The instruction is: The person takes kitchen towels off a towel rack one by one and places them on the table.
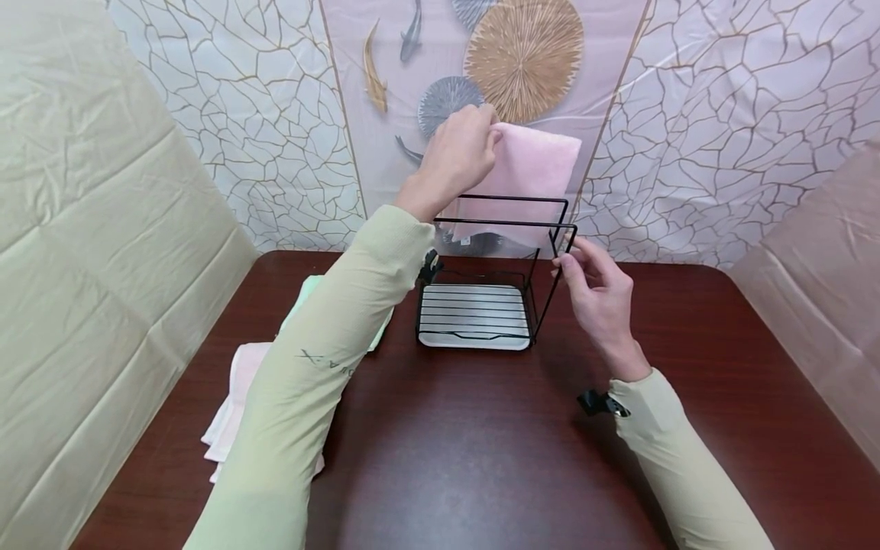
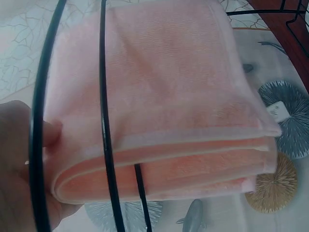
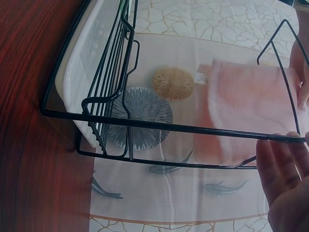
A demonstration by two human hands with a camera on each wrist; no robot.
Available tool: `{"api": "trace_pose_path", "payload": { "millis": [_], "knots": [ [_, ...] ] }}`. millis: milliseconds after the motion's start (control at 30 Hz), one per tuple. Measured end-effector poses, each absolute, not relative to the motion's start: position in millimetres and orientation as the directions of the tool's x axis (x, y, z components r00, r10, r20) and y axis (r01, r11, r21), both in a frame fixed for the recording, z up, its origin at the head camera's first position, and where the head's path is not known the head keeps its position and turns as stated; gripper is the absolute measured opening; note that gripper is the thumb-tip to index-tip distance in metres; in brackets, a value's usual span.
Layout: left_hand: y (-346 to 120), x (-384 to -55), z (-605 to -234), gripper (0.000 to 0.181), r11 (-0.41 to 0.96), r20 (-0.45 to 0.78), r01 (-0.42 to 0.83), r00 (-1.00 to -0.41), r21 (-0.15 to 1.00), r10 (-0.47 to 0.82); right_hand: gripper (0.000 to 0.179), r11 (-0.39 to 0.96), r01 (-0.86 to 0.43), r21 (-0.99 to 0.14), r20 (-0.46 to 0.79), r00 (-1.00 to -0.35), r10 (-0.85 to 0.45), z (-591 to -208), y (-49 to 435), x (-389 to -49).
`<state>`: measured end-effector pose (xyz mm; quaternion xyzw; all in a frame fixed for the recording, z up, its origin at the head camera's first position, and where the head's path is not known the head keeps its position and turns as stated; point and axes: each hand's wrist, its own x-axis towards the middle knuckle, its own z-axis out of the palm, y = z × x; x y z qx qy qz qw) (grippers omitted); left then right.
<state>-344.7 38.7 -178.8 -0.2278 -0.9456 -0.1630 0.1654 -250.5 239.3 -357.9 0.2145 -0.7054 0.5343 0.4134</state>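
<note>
A folded pink towel (image 1: 539, 164) hangs from my left hand (image 1: 455, 156), which pinches its upper left corner near the top of a black wire rack (image 1: 505, 224). In the left wrist view, thin black bars cross in front of the towel (image 2: 164, 87), and its folded layers show at one edge. My right hand (image 1: 606, 302) holds the rack's right upright near its top, thumb in front. The right wrist view shows those fingers (image 3: 273, 169) against the black bar. A white tray (image 1: 474, 343) lies at the bottom of the rack, under its wire shelf.
A light green cloth (image 1: 311, 287) lies left of the rack, partly hidden by my left sleeve. Nearer the front left, folded pale pink towels (image 1: 241, 382) lie on the dark red wooden table (image 1: 467, 458). A patterned backdrop (image 1: 275, 92) stands behind the table.
</note>
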Motion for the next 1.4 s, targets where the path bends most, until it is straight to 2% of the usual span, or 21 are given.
{"api": "trace_pose_path", "payload": {
  "millis": [667,933,1133,1267,1400],
  "knots": [
    [33.0,-315.2,-139.9,0.028,0.78,0.553,0.572,-0.748,0.254,0.367,0.033,0.326,-0.744,-0.583,0.808,-0.573,0.139,-356.5,237.0,-250.8],
    [28.5,-301.6,-117.6,0.027,0.727,0.622,0.65,-0.667,0.22,0.409,0.032,0.343,-0.737,-0.582,0.809,-0.568,0.15,-351.8,234.4,-246.1],
    [23.8,-287.1,-100.5,0.027,0.73,0.65,0.645,-0.658,0.225,0.381,0.031,0.334,-0.747,-0.574,0.813,-0.567,0.13,-339.3,226.4,-233.5],
    [20.8,-277.9,-92.0,0.029,0.732,0.673,0.653,-0.631,0.192,0.386,0.022,0.325,-0.739,-0.59,0.802,-0.583,0.131,-340.0,227.4,-232.6],
    [16.7,-269.9,-83.9,0.026,0.736,0.667,0.643,-0.645,0.211,0.372,0.009,0.327,-0.727,-0.604,0.791,-0.596,0.138,-343.0,229.2,-234.9]
  ]
}}
